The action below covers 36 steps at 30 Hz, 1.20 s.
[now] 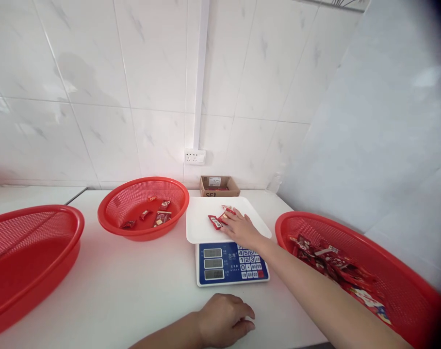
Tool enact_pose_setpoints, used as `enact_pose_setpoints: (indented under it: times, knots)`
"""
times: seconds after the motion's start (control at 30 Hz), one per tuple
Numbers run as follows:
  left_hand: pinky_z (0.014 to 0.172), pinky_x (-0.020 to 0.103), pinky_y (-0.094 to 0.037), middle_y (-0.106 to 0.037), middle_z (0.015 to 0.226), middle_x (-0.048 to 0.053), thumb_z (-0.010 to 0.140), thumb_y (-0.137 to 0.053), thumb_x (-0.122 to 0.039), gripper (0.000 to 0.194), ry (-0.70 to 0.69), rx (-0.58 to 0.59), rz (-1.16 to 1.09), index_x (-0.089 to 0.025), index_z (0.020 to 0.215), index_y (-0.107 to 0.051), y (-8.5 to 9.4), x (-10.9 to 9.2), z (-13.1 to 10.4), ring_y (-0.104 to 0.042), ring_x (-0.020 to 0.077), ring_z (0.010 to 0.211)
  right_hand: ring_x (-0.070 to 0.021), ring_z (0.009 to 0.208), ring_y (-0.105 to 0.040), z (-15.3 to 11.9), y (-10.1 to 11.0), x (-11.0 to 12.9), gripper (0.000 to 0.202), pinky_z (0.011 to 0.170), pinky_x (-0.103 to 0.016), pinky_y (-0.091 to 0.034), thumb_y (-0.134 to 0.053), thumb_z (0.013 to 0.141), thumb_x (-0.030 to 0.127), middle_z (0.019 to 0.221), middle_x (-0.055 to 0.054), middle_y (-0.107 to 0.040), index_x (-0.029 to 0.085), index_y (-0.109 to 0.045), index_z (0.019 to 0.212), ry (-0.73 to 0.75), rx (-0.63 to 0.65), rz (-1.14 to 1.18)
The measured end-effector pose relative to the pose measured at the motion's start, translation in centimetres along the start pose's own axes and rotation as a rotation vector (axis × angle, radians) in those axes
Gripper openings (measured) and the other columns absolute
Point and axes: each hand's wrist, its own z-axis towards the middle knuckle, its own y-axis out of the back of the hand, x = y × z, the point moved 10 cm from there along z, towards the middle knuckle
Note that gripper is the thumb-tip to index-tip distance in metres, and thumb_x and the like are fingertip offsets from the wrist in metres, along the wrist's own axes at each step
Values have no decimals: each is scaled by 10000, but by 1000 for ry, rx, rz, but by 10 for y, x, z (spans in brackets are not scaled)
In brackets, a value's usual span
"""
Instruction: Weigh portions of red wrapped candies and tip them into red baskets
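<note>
My right hand (242, 229) reaches over the white pan (196, 228) of a digital scale (232, 264). Its fingers are stretched out across a few small red wrapped snack packets (215, 222), touching them and partly covering them. No firm grip on a packet shows. In front of the scale, my left hand (225, 320) rests on the white table, fingers loosely curved, thumb and forefinger apart, with nothing between them. The blue scale panel has three small displays at left and a keypad at right, partly behind my right wrist.
A red basket (143, 236) with several packets stands left of the scale. Another red basket (34, 213) is at far left. At right, a red basket (351, 224) holds a heap of packets (336, 261). Behind the scale sits a cardboard box (220, 193) against the tiled wall.
</note>
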Motion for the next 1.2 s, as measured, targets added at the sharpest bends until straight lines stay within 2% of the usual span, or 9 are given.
enact_pose_setpoints:
  times: [0.17, 0.33, 0.4, 0.5, 0.63, 0.73, 0.8, 0.97, 1.2]
  knots:
    - [688, 229, -454, -662, 870, 23, 867, -479, -296, 206, 10, 14, -6, -229, 1023, -596, 1, 1, 0, -616, 182, 779, -266, 1333, -113, -13, 20, -35, 543, 1044, -474, -189, -308, 852, 528, 1442, -18, -257, 284, -346, 1336, -1, -115, 121]
    - [705, 231, -443, -645, 870, 18, 873, -457, -286, 200, 25, 20, -60, -229, 1013, -589, 1, 1, 2, -600, 174, 787, -209, 1272, -310, -56, 65, -137, 490, 1054, -364, -239, -363, 857, 379, 1370, -78, -383, 190, -391, 1308, -285, -317, 102]
    - [707, 234, -437, -639, 864, 18, 875, -446, -273, 197, 29, 25, -85, -227, 1003, -589, 0, 2, 2, -592, 174, 791, -216, 1249, -351, -88, 67, -184, 492, 1036, -351, -263, -383, 846, 310, 1356, -124, -396, 126, -387, 1303, -473, -293, 53]
    - [699, 241, -433, -635, 866, 21, 877, -434, -259, 201, 28, 39, -107, -228, 1004, -588, -3, 2, 3, -585, 178, 792, -248, 1195, -421, -133, 41, -226, 501, 986, -352, -321, -475, 793, 298, 1293, -156, -467, 102, -450, 1254, -589, -81, 26]
    - [698, 246, -431, -632, 870, 23, 880, -427, -258, 212, 36, 47, -130, -229, 1018, -586, -5, 4, 3, -582, 180, 795, -266, 1087, -517, -172, 0, -234, 626, 896, -324, -397, -689, 575, 227, 1232, -123, -531, 167, -537, 1179, -560, 167, 33]
    - [711, 247, -430, -632, 891, 23, 878, -430, -258, 216, 46, 41, -147, -234, 1028, -583, -5, 6, 3, -583, 180, 812, -228, 923, -597, -181, 0, -231, 455, 780, -286, -439, -630, 591, 129, 1054, -71, -637, 215, -619, 1038, -552, 191, 3]
    - [719, 247, -430, -632, 904, 22, 880, -429, -260, 217, 50, 34, -155, -238, 1031, -583, -4, 6, 3, -581, 180, 822, -196, 856, -610, -180, 11, -230, 351, 735, -259, -435, -541, 639, 83, 955, -37, -665, 229, -642, 942, -550, 163, -7]
    - [717, 244, -431, -632, 894, 20, 883, -427, -264, 210, 51, 35, -165, -236, 1014, -588, -4, 7, 3, -583, 177, 814, -156, 918, -588, -175, 51, -236, 298, 790, -229, -416, -480, 703, 113, 1016, -15, -647, 215, -606, 953, -530, -33, 74]
    - [712, 248, -430, -632, 884, 21, 875, -439, -250, 206, 56, 38, -152, -234, 1018, -586, -6, 8, 3, -579, 181, 816, -168, 851, -610, -173, 73, -247, 207, 741, -242, -432, -528, 707, 187, 928, -14, -677, 212, -624, 889, -605, -239, 30]
